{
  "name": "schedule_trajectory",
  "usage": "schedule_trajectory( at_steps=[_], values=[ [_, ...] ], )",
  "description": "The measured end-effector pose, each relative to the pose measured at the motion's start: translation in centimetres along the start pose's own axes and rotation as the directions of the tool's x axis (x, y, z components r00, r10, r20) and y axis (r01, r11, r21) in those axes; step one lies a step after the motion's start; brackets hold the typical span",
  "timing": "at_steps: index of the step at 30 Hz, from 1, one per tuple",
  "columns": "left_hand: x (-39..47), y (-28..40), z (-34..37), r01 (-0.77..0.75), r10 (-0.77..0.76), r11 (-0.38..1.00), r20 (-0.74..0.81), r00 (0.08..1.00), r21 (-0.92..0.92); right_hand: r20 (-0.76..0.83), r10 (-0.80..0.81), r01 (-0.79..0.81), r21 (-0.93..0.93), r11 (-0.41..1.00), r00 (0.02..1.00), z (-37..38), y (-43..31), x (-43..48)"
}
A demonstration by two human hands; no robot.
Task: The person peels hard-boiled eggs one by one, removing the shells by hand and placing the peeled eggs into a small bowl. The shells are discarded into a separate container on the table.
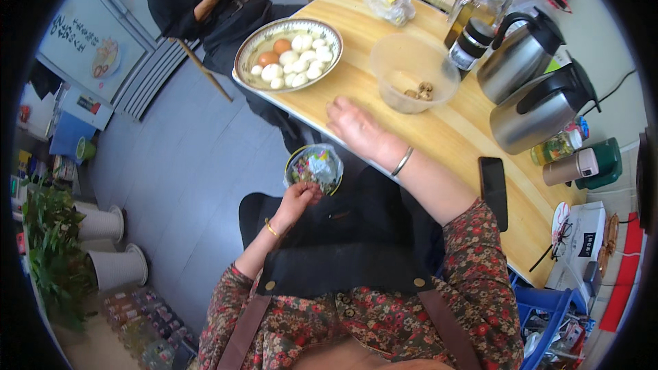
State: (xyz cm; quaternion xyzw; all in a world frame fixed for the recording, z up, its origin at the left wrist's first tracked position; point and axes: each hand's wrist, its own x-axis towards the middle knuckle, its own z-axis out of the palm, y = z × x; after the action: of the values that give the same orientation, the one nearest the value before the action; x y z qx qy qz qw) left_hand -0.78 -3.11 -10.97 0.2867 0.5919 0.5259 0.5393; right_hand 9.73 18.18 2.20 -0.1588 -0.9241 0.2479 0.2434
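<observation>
My left hand (299,198) is over the near rim of a lined waste bin (289,167) on the floor, its fingers drawn together. Whether something small is between them is hidden. Across the near edge of the wooden table rests my right hand (357,126), fingers loosely curved and apart, with nothing visible in it. It lies between a patterned bowl (245,73) and a translucent plastic bowl (393,59). The patterned bowl holds several white peeled eggs (303,56) of two sizes and brown-shelled eggs (268,58). A few small brown speckled eggs (424,90) sit in the plastic one.
Two steel vacuum jugs (519,61), a glass pitcher (475,5) and bottles line the table's wall side. A phone (493,192) lies by my right forearm. Beyond the patterned bowl sits a person (221,5) holding a phone. Potted plants (56,246) stand at left.
</observation>
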Motion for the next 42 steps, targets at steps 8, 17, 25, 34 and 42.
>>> schedule_trajectory(
  at_steps=[8, 17, 25, 34, 42],
  values=[
    [0.0, 0.4, -0.5, 0.057, -0.057, 0.997, -0.008, 0.998, 0.05, -0.119, -0.066, 0.062, -0.037, 0.997, 0.991, -0.5, 0.3, 0.1],
    [0.3, 1.3, -0.2, 0.07, -0.071, 0.995, 0.008, 0.997, 0.066, -0.003, -0.054, 0.045, -0.476, 0.878, 0.999, 0.0, -0.2, 0.3],
    [0.2, 1.6, -0.2, 0.069, -0.069, 0.993, 0.0, 0.998, 0.092, -0.044, -0.066, 0.035, -0.503, 0.864, 0.997, -0.8, -0.7, 0.5],
    [0.7, 2.7, -0.1, -0.039, 0.037, 0.997, 0.033, 0.999, 0.062, 0.057, -0.06, 0.08, -0.455, 0.887, 0.997, -1.1, -0.8, 0.6],
    [0.4, 4.8, 0.4, -0.114, 0.123, 0.968, -0.026, 0.992, 0.225, 0.07, -0.113, 0.133, -0.46, 0.878, 0.991, -0.5, -1.0, 0.3]
  ],
)
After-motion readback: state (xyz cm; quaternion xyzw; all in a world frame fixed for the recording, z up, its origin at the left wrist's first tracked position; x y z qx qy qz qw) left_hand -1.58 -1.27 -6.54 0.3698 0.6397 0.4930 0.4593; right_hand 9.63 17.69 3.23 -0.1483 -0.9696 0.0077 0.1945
